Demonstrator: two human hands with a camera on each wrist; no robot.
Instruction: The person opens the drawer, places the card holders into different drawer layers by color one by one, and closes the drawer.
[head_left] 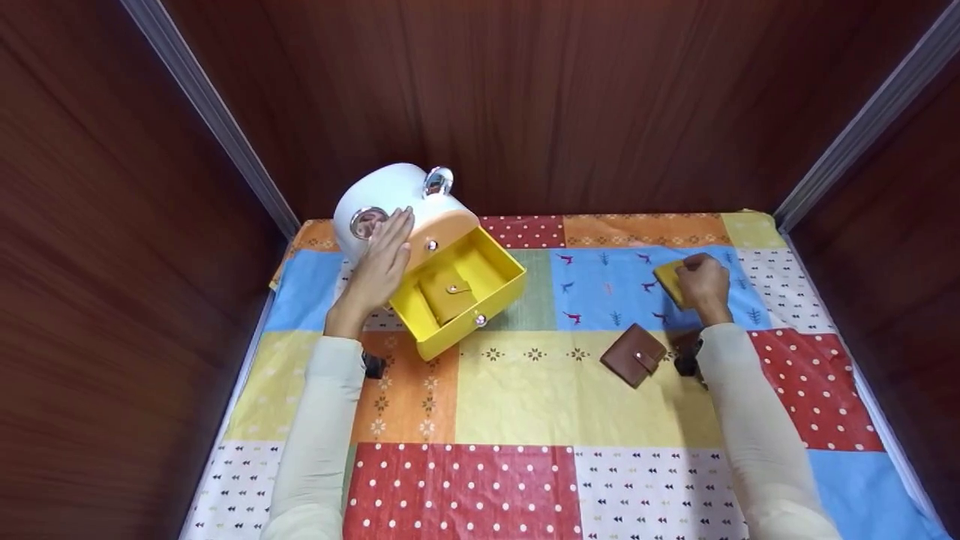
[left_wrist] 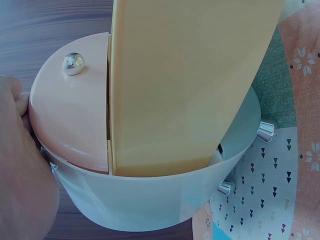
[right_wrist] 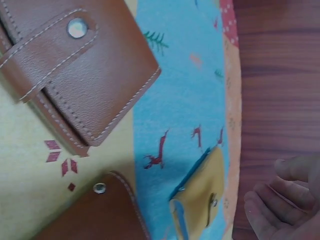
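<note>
My left hand (head_left: 384,262) lies with straight fingers against the rounded white box (head_left: 390,187), touching its side in the left wrist view. Its yellow drawer (head_left: 499,296) is pulled out and contains a mustard wallet (head_left: 442,296) with a snap strap. The box's peach front (left_wrist: 70,115) has a silver knob. On the right, my right hand (head_left: 705,281) hovers by a yellow wallet (head_left: 667,279); the right wrist view shows its fingers (right_wrist: 275,207) loosely bent, apart from that wallet. A brown wallet (head_left: 634,356) lies nearer me.
Another brown piece with a snap (right_wrist: 100,215) lies beside the brown wallet, mostly hidden under my right wrist in the head view. A patchwork cloth (head_left: 517,397) covers the table. Dark wooden panels (head_left: 525,105) stand behind and at both sides.
</note>
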